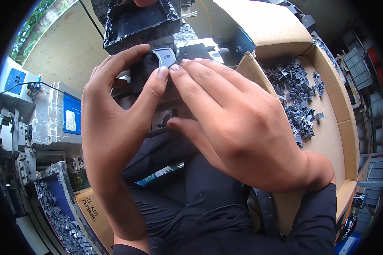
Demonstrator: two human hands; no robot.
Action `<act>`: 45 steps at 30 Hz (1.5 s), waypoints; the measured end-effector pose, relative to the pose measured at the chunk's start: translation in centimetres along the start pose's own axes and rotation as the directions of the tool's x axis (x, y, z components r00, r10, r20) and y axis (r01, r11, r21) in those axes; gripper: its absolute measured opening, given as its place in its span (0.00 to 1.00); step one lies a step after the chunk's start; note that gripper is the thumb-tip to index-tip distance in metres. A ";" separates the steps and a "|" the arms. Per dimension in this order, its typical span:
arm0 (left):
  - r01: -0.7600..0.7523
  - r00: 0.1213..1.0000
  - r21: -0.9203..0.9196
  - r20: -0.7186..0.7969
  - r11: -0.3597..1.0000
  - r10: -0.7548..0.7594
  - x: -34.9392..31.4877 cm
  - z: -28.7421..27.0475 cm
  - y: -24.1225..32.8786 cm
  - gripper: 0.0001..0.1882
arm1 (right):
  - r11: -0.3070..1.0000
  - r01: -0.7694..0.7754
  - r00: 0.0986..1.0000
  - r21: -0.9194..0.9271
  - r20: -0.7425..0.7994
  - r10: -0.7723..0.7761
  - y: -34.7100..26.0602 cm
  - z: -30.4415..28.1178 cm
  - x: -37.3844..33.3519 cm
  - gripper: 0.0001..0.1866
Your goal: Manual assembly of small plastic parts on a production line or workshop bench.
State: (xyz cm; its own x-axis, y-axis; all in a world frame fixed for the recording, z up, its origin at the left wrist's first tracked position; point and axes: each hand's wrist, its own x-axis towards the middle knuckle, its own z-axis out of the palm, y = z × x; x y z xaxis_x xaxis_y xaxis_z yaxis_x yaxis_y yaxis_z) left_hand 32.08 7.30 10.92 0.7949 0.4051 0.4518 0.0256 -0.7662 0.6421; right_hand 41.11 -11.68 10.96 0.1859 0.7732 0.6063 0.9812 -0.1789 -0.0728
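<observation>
My left hand (115, 127) and right hand (238, 123) meet above my lap, fingertips touching on a small part (165, 56). Behind the part sits a tray (136, 23). To my right, an open cardboard box (327, 127) with loose parts (300, 95) lying in it. To my lower left, a bin (46, 187) holding more parts (68, 227).
</observation>
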 end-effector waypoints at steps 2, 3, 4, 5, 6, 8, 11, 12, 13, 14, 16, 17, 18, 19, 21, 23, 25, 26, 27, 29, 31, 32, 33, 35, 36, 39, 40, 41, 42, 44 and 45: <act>0.014 1.000 -0.001 0.007 1.000 -0.014 -0.1 -0.1 0.0 0.23 | 1.000 0.001 1.000 -0.007 -0.001 -0.001 0.0 0.0 -0.1 0.26; 0.021 1.000 -0.004 0.012 1.000 -0.021 -0.1 -0.1 0.1 0.23 | 1.000 0.008 1.000 -0.019 -0.003 -0.008 0.0 0.0 -0.1 0.26; 0.027 1.000 -0.001 0.013 1.000 -0.027 -0.1 -0.1 0.1 0.23 | 1.000 0.012 1.000 -0.025 -0.004 -0.012 0.0 0.1 -0.1 0.25; 0.032 0.999 -0.004 0.013 0.999 -0.032 -0.1 -0.1 0.1 0.23 | 0.999 0.015 1.000 -0.031 -0.005 -0.015 0.0 0.1 -0.1 0.25; 0.031 0.999 -0.009 0.013 0.999 -0.031 -0.1 -0.1 0.1 0.23 | 0.999 0.024 1.000 -0.037 -0.018 -0.024 0.0 0.1 -0.1 0.25; 0.034 0.999 -0.001 0.012 0.999 -0.034 -0.1 -0.1 0.1 0.24 | 0.999 0.033 0.999 -0.043 -0.030 -0.034 0.0 0.2 0.0 0.25; 0.025 1.000 0.007 0.005 1.000 -0.025 -0.1 -0.1 0.0 0.24 | 1.000 0.021 0.998 -0.019 -0.064 -0.022 -0.1 0.2 0.2 0.23; 0.018 1.000 0.011 0.000 1.000 -0.018 0.0 -0.1 0.0 0.24 | 0.999 -0.032 0.999 0.034 -0.014 0.033 -0.2 -0.2 0.2 0.27; 0.019 1.000 0.010 -0.002 1.000 -0.019 -0.1 -0.1 0.0 0.24 | 0.998 -0.050 0.999 0.044 0.009 0.050 -0.3 -0.4 0.2 0.29; 0.022 1.000 0.011 -0.002 1.000 -0.022 -0.1 -0.1 0.0 0.24 | 0.993 -0.087 0.996 0.084 0.039 0.084 -0.4 -0.5 0.3 0.31; 0.024 1.000 0.013 0.000 1.000 -0.024 -0.1 -0.1 0.0 0.24 | 0.994 -0.085 0.996 0.075 0.047 0.081 -0.4 -0.7 0.4 0.31; 0.022 1.000 0.011 0.001 1.000 -0.022 -0.1 0.0 0.0 0.24 | 0.992 -0.093 0.995 0.085 0.047 0.090 -0.4 -0.7 0.4 0.31; 0.018 1.000 0.013 0.001 1.000 -0.018 -0.1 0.0 -0.1 0.24 | 0.991 -0.102 0.993 0.087 0.061 0.097 -0.5 -0.8 0.4 0.31; 0.020 1.000 0.010 0.001 1.000 -0.020 -0.1 0.0 -0.1 0.24 | 0.992 -0.097 0.994 0.081 0.066 0.092 -0.5 -0.8 0.4 0.31; 0.004 1.000 0.027 0.000 1.000 -0.004 0.0 -0.1 -0.2 0.24 | 0.991 -0.107 0.992 0.086 0.072 0.101 -0.5 -0.8 0.4 0.31; 0.010 1.000 0.018 -0.003 1.000 -0.010 -0.1 0.0 -0.2 0.24 | 0.991 -0.103 0.993 0.084 0.069 0.097 -0.5 -0.7 0.3 0.32; 0.016 1.000 0.007 -0.006 1.000 -0.016 -0.1 0.0 -0.1 0.25 | 0.996 -0.072 0.997 0.050 0.040 0.070 -0.4 -0.6 0.3 0.32; 0.021 1.000 0.007 0.001 1.000 -0.021 -0.1 0.0 -0.1 0.25 | 0.995 -0.075 0.997 0.060 0.036 0.073 -0.3 -0.5 0.3 0.32; 0.023 1.000 0.007 0.006 1.000 -0.023 -0.1 -0.1 -0.1 0.25 | 0.996 -0.069 0.997 0.058 0.030 0.067 -0.3 -0.5 0.2 0.32; 0.030 1.000 -0.001 0.005 1.000 -0.030 -0.1 0.0 0.0 0.24 | 0.996 -0.061 0.998 0.058 0.023 0.060 -0.3 -0.4 0.1 0.32; 0.034 0.999 -0.007 0.002 0.999 -0.034 -0.1 0.0 0.1 0.24 | 0.998 -0.048 0.999 0.027 0.019 0.047 -0.4 -0.4 0.1 0.32; 0.039 0.999 -0.008 0.006 0.999 -0.039 -0.1 -0.1 0.1 0.24 | 0.999 -0.042 0.999 0.017 0.018 0.042 -0.4 -0.4 0.1 0.32; 0.039 0.999 -0.015 0.009 0.999 -0.039 -0.1 -0.1 0.2 0.24 | 0.999 -0.043 0.999 0.025 0.016 0.043 -0.4 -0.4 0.1 0.32; 0.038 0.999 -0.001 0.007 0.999 -0.038 -0.1 -0.1 0.2 0.24 | 0.999 -0.041 0.999 0.033 0.014 0.040 -0.4 -0.5 0.2 0.32; 0.027 1.000 0.001 0.005 1.000 -0.027 -0.1 -0.1 0.1 0.24 | 0.998 -0.048 0.999 0.040 0.022 0.047 -0.4 -0.5 0.2 0.32; 0.033 0.999 -0.037 0.002 0.999 -0.033 0.0 0.1 0.0 0.24 | 0.997 -0.055 0.998 0.053 0.038 0.053 -0.4 -0.7 0.2 0.32; 0.034 0.999 -0.037 0.001 0.999 -0.034 0.0 0.0 0.0 0.24 | 0.997 -0.056 0.998 0.056 0.042 0.053 -0.4 -0.7 0.3 0.32; 0.029 1.000 -0.036 -0.001 0.999 -0.029 -0.1 0.0 0.0 0.24 | 0.997 -0.056 0.998 0.059 0.045 0.053 -0.5 -0.7 0.3 0.32; 0.025 1.000 -0.034 -0.002 0.999 -0.025 -0.1 0.0 0.0 0.24 | 0.997 -0.056 0.998 0.060 0.046 0.053 -0.5 -0.7 0.3 0.32; 0.026 1.000 -0.034 -0.004 0.999 -0.027 -0.1 0.0 0.1 0.24 | 0.997 -0.055 0.997 0.063 0.049 0.052 -0.5 -0.7 0.3 0.32; 0.020 1.000 -0.034 -0.006 0.999 -0.020 -0.2 0.0 0.1 0.24 | 0.996 -0.056 0.997 0.063 0.050 0.053 -0.5 -0.8 0.3 0.32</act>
State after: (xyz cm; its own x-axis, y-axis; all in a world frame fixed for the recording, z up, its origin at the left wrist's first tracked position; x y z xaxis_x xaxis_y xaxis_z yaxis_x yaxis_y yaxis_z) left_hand 31.96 7.19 10.90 0.7908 0.4235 0.4420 0.0208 -0.7402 0.6721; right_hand 40.65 -11.81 11.82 0.2398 0.7923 0.5610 0.9706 -0.1829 -0.1567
